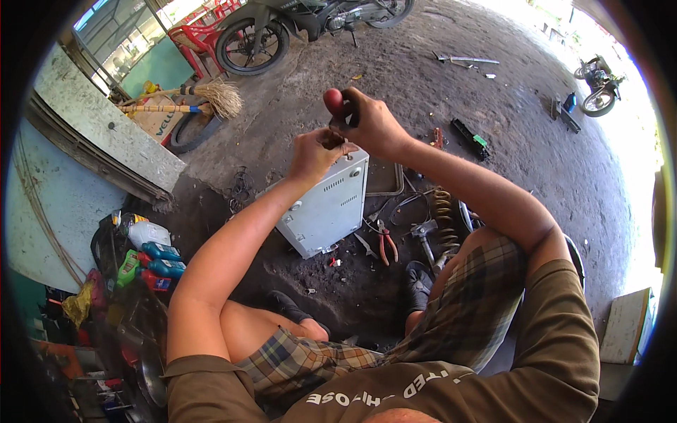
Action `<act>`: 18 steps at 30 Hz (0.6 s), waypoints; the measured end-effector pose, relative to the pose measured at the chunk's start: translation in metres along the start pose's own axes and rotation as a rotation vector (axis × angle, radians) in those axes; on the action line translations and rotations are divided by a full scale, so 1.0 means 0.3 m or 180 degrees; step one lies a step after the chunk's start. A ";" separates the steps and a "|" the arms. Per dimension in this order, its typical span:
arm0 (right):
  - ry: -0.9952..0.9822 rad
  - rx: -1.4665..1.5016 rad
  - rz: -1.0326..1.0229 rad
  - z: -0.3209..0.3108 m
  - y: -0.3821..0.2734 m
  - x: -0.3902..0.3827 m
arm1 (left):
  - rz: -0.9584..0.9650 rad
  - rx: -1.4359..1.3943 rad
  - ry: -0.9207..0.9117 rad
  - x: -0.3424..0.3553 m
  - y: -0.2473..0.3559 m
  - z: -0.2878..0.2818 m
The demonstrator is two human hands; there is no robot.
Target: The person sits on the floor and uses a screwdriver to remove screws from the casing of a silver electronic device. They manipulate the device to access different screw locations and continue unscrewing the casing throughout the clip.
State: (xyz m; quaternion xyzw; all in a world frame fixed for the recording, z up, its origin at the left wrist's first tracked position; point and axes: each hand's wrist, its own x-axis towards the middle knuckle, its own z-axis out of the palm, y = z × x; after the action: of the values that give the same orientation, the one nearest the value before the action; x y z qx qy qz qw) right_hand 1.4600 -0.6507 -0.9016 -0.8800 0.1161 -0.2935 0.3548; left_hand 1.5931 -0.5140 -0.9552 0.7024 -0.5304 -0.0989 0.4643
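Observation:
A pale grey metal case with vent slots and small round feet stands on the dark ground before me. My right hand is closed round a tool with a rounded red handle, above the far top end of the case. The tool's shaft is hidden by my hands. My left hand is curled at that same end, its thumb and fingers together near the case's edge. What they pinch, if anything, cannot be made out.
Red-handled pliers, a hammer-like metal tool and a coil spring lie right of the case. Bottles crowd the left wall near a broom. A motorcycle stands beyond; a green-and-black part lies right.

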 end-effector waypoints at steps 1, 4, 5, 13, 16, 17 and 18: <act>0.0007 0.0002 -0.0020 -0.005 0.008 -0.004 | -0.0014 0.0074 -0.0037 0.003 0.025 0.007; 0.0035 0.0025 -0.0070 -0.013 0.002 -0.007 | 0.0237 0.0484 -0.0141 0.002 0.036 0.005; 0.0032 0.0091 -0.0041 -0.005 -0.012 -0.003 | 0.0516 0.0736 -0.0173 -0.003 -0.004 -0.004; 0.0026 0.0293 0.0060 -0.018 0.006 -0.010 | 0.1055 0.1046 -0.0701 0.012 -0.076 -0.019; 0.0159 0.0247 -0.0028 -0.018 0.011 0.008 | 0.1088 0.1029 -0.0665 0.009 -0.070 -0.013; 0.0186 0.0281 -0.0082 -0.012 0.023 0.013 | 0.1063 0.1039 -0.0659 0.009 -0.070 -0.010; 0.0213 0.0314 -0.0135 -0.002 0.035 0.015 | 0.1039 0.1048 -0.0654 0.010 -0.069 -0.006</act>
State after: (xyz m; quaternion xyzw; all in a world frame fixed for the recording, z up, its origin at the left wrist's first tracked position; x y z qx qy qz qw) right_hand 1.4632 -0.6605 -0.9066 -0.8535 0.0947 -0.3355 0.3874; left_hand 1.6091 -0.5152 -0.9689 0.6599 -0.6901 -0.0058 0.2971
